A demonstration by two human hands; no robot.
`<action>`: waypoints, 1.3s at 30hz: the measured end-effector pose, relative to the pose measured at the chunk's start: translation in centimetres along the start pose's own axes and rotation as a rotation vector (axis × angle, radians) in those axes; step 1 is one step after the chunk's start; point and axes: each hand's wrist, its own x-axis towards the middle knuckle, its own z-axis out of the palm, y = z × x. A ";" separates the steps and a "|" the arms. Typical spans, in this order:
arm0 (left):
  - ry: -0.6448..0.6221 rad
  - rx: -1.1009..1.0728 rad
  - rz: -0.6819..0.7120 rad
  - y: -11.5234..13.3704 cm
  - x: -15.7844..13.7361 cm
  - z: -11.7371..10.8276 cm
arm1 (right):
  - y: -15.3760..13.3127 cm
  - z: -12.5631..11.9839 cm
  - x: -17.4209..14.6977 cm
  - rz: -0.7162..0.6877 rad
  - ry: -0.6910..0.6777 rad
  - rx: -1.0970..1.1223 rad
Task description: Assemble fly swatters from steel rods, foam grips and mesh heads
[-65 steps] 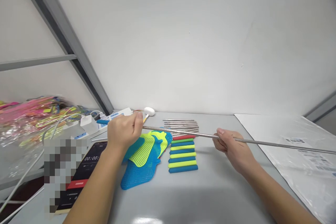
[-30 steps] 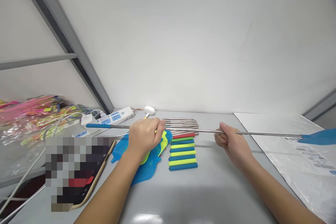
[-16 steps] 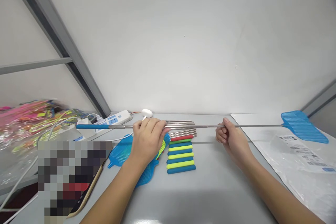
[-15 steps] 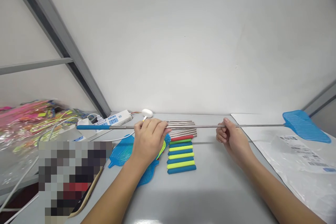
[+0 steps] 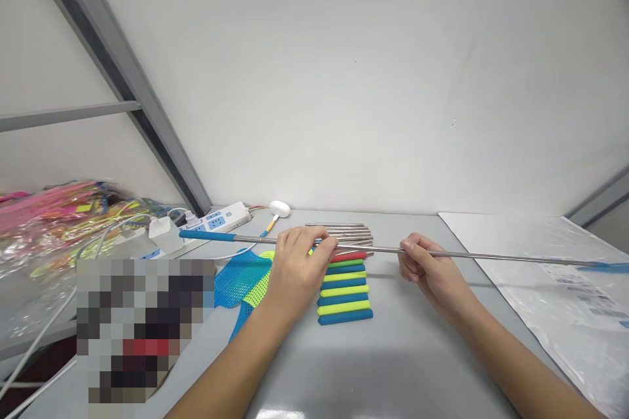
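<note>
Steel is forming the long shaft that both hands are holding crosswise above the grey table. The left hand is closing its fingers over the shaft near mid-length. The right hand is pinching the same shaft between thumb and curled fingers, well apart from the left. A blue handle is covering the shaft's left end; at the other end a blue head is showing nearly edge-on above a white plastic bag, running out of view. Beside the left hand, blue and yellow-green mesh heads are lying overlapped, partly hidden. Right of them, coloured handles are lying in a row, with metal rods behind. A power strip is resting at the back left, near a white oval device.
</note>
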 end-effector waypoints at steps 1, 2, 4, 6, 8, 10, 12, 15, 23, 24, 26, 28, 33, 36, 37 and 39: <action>0.004 -0.007 -0.011 0.0 0.0 0.0 | 0.0 0.0 0.0 0.005 -0.002 0.005; 0.004 -0.013 -0.018 0.0 0.0 0.0 | 0.0 0.0 0.0 0.009 -0.004 0.012; -0.001 -0.016 -0.028 -0.1 0.1 -0.1 | -0.1 0.1 0.0 0.023 -0.015 0.031; -0.019 -0.005 -0.026 -0.2 0.1 -0.2 | -0.2 0.1 -0.1 0.035 -0.025 0.055; -0.053 0.007 -0.017 -0.2 0.2 -0.3 | -0.3 0.0 -0.1 0.043 -0.021 0.071; -0.088 0.006 -0.005 -0.2 0.2 -0.3 | -0.2 0.0 0.0 0.042 -0.003 0.082; -0.103 0.000 0.010 0.0 0.1 -0.3 | 0.0 0.1 0.0 0.026 0.012 0.101; -0.120 -0.004 0.044 0.3 -0.1 -0.1 | 0.3 0.5 0.0 -0.008 0.003 0.156; -0.186 0.006 0.045 0.4 -0.2 0.4 | 0.5 0.4 0.0 -0.050 0.049 0.141; -0.204 0.010 0.033 0.2 -0.1 0.3 | 0.3 0.2 0.1 -0.059 0.088 0.137; -0.232 0.034 0.009 -0.4 0.0 0.1 | 0.0 -0.3 0.3 -0.088 0.176 0.145; -0.254 0.063 -0.009 -1.0 0.1 -0.3 | -0.5 -0.8 0.6 -0.133 0.265 0.164; -0.300 0.098 -0.073 -2.5 0.3 -1.0 | -1.7 -2.1 1.3 -0.219 0.465 0.224; -0.337 0.098 -0.085 -2.9 0.3 -1.0 | -2.0 -2.8 1.4 -0.239 0.528 0.247; -0.350 0.099 -0.078 -2.9 0.3 -0.9 | -2.0 -3.1 1.5 -0.241 0.535 0.253; -0.369 0.106 -0.059 -2.6 0.2 -0.7 | -2.1 -3.4 1.6 -0.229 0.526 0.280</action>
